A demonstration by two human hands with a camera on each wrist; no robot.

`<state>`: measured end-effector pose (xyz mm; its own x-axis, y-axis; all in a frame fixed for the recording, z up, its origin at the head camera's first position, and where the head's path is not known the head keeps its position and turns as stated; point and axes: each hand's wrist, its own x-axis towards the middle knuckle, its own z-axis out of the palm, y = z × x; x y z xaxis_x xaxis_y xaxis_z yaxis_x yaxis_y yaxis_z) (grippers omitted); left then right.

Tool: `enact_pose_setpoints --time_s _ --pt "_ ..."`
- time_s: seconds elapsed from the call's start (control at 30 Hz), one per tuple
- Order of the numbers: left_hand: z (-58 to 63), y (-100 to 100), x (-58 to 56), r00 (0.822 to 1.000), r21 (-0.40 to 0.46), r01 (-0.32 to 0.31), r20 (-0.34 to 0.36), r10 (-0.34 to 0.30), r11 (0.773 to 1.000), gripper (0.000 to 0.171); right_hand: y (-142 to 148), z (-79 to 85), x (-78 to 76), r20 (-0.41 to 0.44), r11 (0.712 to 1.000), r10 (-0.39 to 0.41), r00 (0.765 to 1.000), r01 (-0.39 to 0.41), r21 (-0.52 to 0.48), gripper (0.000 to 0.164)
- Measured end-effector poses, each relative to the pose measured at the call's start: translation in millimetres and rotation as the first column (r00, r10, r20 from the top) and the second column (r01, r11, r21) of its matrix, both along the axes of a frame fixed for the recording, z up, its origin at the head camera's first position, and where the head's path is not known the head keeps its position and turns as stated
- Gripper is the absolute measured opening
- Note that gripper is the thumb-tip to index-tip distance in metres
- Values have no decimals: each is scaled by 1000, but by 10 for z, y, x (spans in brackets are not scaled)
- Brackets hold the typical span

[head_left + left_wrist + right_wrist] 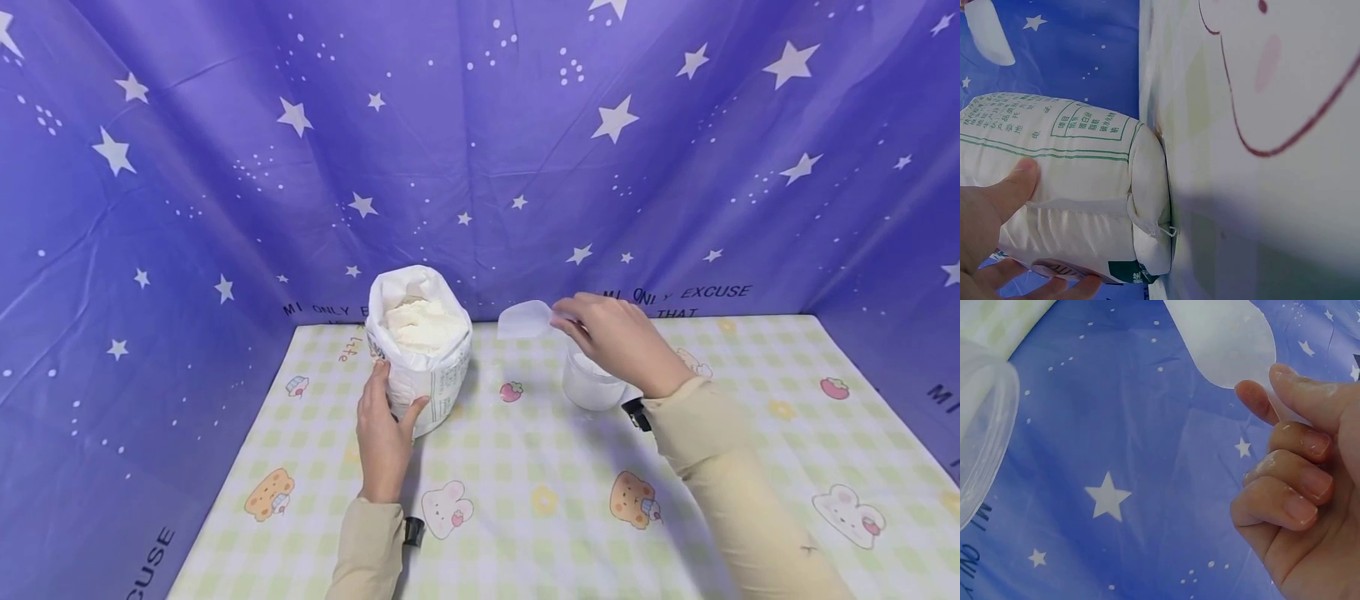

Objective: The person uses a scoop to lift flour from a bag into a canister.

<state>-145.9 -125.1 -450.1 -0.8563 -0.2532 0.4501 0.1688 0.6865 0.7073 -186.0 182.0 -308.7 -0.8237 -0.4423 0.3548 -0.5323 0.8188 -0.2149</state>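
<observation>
- Powder bag (pixel 435 379), white and open-topped: in the head view it stands left of centre on a checked tablecloth (pixel 540 450), near a starry backdrop (pixel 465 167). Pale powder (pixel 422 323) shows in its mouth. The person's left hand (pixel 384 433) grips its near side; the right hand (pixel 622 337) holds a translucent scoop (pixel 527 320) in the air, blade toward the bag, with a clear cup (pixel 591 387) just below that hand.
- Left wrist view: thumb and fingers are spread wide round the bag, whose base meets the cloth (green characters are printed on its side).
- Right wrist view: thumb and forefinger are narrowed on the scoop's handle, the other fingers curled toward the palm, white specks on the skin. I cannot tell whether the scoop carries powder.
- What could go wrong, to my eye: a hard push from the left hand might tip the soft bag; a tilted scoop might spill; a dropped right wrist might knock the cup.
- Counted: one bag, one scoop, one cup, two hands.
</observation>
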Motion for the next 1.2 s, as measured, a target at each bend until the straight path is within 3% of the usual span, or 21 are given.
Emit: enact_pose_setpoints --time_s 0.73,1.2 --pt "-7 -8 -16 1000 10 -4 5 4 1000 74 -316 135 -15 -63 998 51 997 -52 -21 18" --pt "0 -1 -7 1000 5 -9 6 9 1000 75 -558 243 -15 -99 987 159 982 -156 36 20"
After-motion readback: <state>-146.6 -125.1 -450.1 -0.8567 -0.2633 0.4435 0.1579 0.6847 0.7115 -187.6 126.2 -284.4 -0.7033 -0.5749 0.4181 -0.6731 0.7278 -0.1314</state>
